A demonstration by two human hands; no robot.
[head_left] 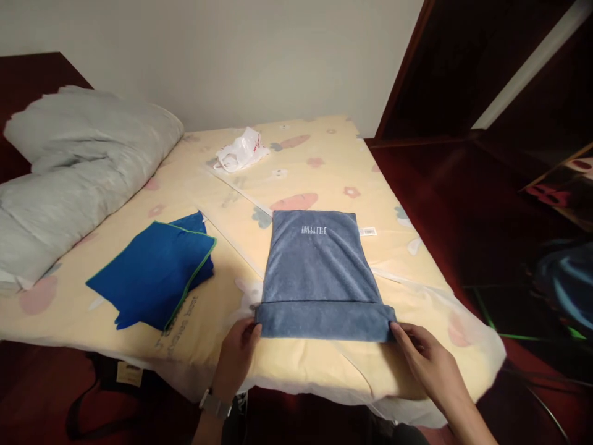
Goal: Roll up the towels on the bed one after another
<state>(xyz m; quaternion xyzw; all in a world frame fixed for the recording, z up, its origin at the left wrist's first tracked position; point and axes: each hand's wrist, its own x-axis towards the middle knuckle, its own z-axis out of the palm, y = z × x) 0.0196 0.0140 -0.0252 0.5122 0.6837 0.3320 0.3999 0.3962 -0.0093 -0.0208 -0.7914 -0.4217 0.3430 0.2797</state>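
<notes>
Grey-blue towel (319,272) flat on the bed (324,167), right of the folded blue cloth (155,272), mid-fold: left hand (238,349) and right hand (426,355) pinch its rolled near hem's corners; next fold needs even lift.

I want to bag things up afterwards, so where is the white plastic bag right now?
The white plastic bag lies at the far end of the bed sheet, left of centre, beyond the grey-blue towel and right of the grey duvet.
</notes>
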